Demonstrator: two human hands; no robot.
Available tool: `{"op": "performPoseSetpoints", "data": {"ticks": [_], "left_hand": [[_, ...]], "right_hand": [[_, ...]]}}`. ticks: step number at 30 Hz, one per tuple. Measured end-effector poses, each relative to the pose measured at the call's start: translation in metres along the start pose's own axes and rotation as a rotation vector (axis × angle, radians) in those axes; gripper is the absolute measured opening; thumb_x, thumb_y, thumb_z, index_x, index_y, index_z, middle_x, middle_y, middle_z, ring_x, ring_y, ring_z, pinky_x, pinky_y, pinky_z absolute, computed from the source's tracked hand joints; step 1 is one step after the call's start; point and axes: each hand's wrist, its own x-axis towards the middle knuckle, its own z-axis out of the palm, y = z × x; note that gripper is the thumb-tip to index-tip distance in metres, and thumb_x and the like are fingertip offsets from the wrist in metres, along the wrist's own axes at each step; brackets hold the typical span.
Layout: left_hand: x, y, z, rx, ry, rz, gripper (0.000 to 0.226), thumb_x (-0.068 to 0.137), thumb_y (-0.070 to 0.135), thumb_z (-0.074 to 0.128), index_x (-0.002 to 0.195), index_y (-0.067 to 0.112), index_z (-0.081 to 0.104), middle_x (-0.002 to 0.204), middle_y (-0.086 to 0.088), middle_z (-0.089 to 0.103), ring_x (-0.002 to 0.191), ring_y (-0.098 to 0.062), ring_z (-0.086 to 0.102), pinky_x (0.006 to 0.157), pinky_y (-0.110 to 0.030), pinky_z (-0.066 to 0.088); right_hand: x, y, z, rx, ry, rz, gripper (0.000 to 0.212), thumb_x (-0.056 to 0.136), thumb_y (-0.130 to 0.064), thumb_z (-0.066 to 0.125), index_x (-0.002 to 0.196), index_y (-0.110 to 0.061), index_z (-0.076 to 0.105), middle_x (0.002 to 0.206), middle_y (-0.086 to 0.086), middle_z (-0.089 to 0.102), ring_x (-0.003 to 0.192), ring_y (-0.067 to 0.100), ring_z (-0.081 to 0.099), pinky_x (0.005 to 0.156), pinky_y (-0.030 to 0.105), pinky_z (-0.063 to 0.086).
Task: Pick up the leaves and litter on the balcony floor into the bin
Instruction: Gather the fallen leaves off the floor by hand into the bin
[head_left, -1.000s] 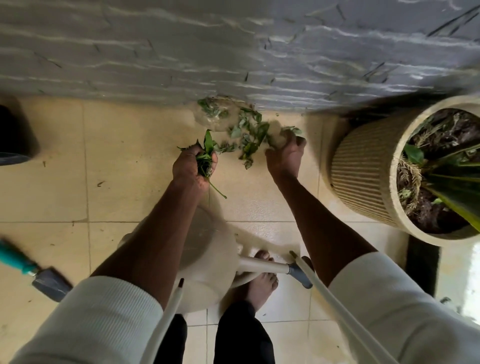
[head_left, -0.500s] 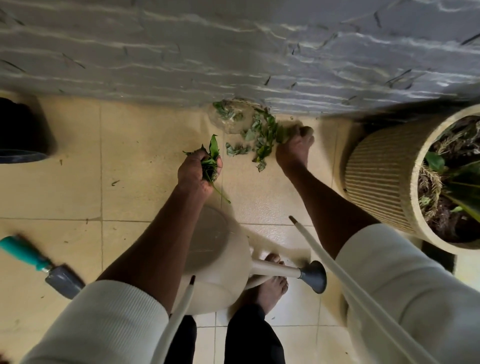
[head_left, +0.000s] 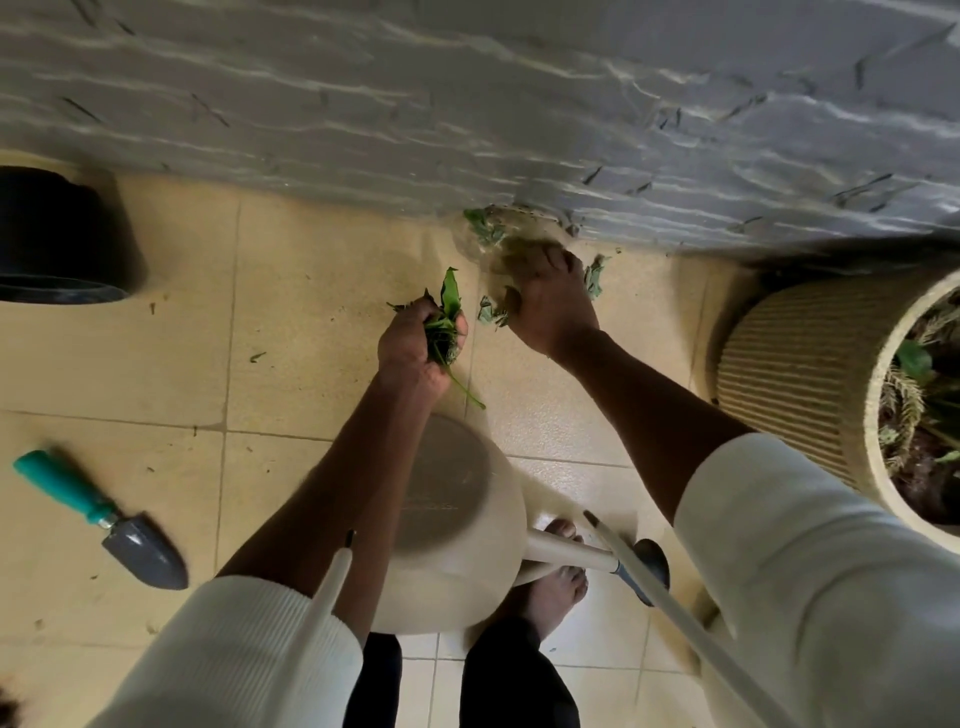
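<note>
A bunch of green leaves (head_left: 444, 327) is clamped in the left hand (head_left: 415, 348), fingers curled round it. The right hand (head_left: 545, 301) is pressed down over the loose leaves (head_left: 593, 278) on the floor (head_left: 311, 270) at the wall's foot, toward 12 o'clock; whether its grip is closed cannot be told. A dark bin (head_left: 57, 244) stands at 10 o'clock.

I'm on a home balcony: beige floor tiles (head_left: 130, 364), rough grey wall (head_left: 467, 93), ribbed planter (head_left: 795, 384), garden trowel (head_left: 104, 514), watering can (head_left: 457, 519).
</note>
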Motion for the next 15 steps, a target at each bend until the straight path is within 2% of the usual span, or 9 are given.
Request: {"op": "performPoseSetpoints", "data": {"ticks": [3,5,7,9,11,13,15], "left_hand": [[0.000,0.002,0.001,-0.052,0.001,0.002,0.008,0.092,0.005,0.051,0.092,0.001,0.058,0.075,-0.015,0.060,0.051,-0.019,0.056,0.043,-0.022,0.044],[0.001,0.003,0.001,-0.059,0.004,0.006,0.007,0.091,0.005,0.052,0.092,0.001,0.058,0.075,-0.015,0.060,0.051,-0.020,0.056,0.046,-0.023,0.044],[0.000,0.004,0.000,-0.057,0.005,0.013,0.007,0.092,0.004,0.052,0.093,0.000,0.057,0.074,-0.015,0.061,0.050,-0.019,0.056,0.045,-0.023,0.045],[0.000,0.005,-0.001,-0.055,0.007,0.016,0.006,0.092,0.004,0.053,0.095,-0.001,0.057,0.076,-0.016,0.061,0.049,-0.019,0.057,0.043,-0.023,0.046],[0.000,0.006,-0.003,-0.050,0.006,0.016,0.008,0.093,0.004,0.053,0.097,-0.001,0.056,0.078,-0.017,0.061,0.050,-0.019,0.057,0.043,-0.023,0.045],[-0.001,0.005,-0.002,-0.059,0.006,0.003,0.011,0.092,0.004,0.052,0.101,-0.002,0.056,0.079,-0.017,0.061,0.049,-0.019,0.057,0.042,-0.023,0.045],[-0.002,0.004,0.001,-0.066,0.011,-0.004,0.018,0.091,0.003,0.052,0.107,-0.003,0.056,0.079,-0.017,0.060,0.051,-0.020,0.058,0.041,-0.022,0.045]], "right_hand": [[0.024,-0.016,-0.005,-0.077,-0.052,-0.199,0.053,0.095,-0.030,0.049,0.144,-0.010,0.045,0.150,0.012,0.040,0.140,0.034,0.032,0.114,0.052,0.024],[0.046,-0.023,-0.003,-0.091,-0.134,-0.238,0.061,0.098,-0.035,0.046,0.152,-0.010,0.031,0.159,0.010,0.026,0.148,0.031,0.017,0.119,0.048,0.015],[0.058,-0.023,-0.001,-0.119,-0.169,-0.233,0.066,0.097,-0.039,0.046,0.153,-0.011,0.027,0.161,0.008,0.022,0.148,0.033,0.014,0.120,0.048,0.012],[0.054,-0.016,0.001,-0.070,-0.160,-0.157,0.067,0.097,-0.039,0.048,0.153,-0.009,0.027,0.161,0.009,0.022,0.148,0.035,0.014,0.121,0.049,0.013],[0.035,-0.011,0.004,-0.003,-0.141,-0.087,0.064,0.098,-0.034,0.048,0.150,-0.002,0.030,0.157,0.016,0.026,0.147,0.037,0.018,0.120,0.051,0.021],[0.005,-0.003,0.010,-0.014,-0.088,-0.106,0.055,0.098,-0.028,0.047,0.144,0.001,0.039,0.151,0.021,0.035,0.143,0.039,0.027,0.117,0.052,0.029],[-0.022,0.003,0.015,-0.044,-0.017,-0.144,0.045,0.098,-0.028,0.046,0.137,-0.005,0.050,0.145,0.018,0.044,0.139,0.039,0.034,0.115,0.055,0.029]]}}
